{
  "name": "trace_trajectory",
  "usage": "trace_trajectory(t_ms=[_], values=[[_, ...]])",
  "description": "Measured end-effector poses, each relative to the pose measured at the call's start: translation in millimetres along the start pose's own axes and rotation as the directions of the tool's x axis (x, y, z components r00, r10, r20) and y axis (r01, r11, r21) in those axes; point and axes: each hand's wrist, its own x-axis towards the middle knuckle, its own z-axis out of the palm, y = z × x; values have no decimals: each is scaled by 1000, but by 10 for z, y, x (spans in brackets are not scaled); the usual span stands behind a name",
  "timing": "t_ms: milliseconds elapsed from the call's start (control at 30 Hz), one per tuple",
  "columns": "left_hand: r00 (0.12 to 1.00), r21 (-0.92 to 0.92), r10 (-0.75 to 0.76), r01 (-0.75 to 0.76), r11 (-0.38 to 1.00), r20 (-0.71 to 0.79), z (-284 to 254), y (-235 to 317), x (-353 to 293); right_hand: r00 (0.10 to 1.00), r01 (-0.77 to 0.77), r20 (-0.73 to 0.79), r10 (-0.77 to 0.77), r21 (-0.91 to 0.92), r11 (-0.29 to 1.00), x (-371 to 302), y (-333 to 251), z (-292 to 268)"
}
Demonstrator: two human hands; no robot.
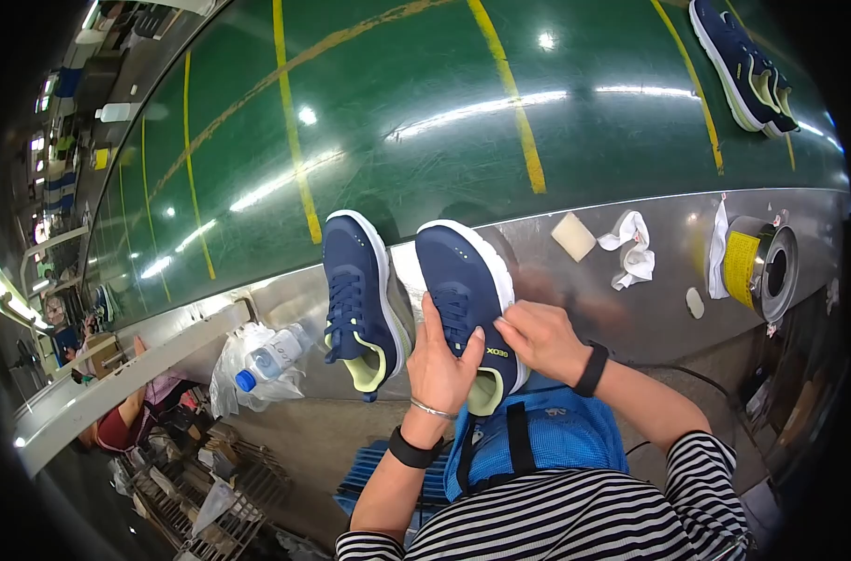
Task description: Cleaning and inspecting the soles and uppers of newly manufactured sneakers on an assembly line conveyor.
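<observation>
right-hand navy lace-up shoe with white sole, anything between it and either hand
Nothing visible stands between them. The bare left hand rests on the navy lace-up shoe, and the bare right hand is at its right side. The matching navy shoe sits to the left, not in between.

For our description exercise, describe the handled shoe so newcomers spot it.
Find the green tabletop. At its near edge are the left navy shoe and right navy shoe. Pick the right one: unlike its neighbour, it has the left hand on it.
</observation>
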Motion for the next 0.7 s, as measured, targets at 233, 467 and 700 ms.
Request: trace_trajectory(t_ms=[233, 467, 700], values=[[1000, -22, 11, -12, 1000, -24, -5, -13, -17, 999, 37, -5, -37, 25, 999, 211, -5, 15], [997, -7, 62, -62, 998, -37, 58, -69, 7, 991, 94, -99, -92, 25, 995, 279, 37, 78], [994, 5, 84, -84, 996, -67, 49, -88, -13, 950, -87, 304, 74, 27, 996, -119, 67, -194]])
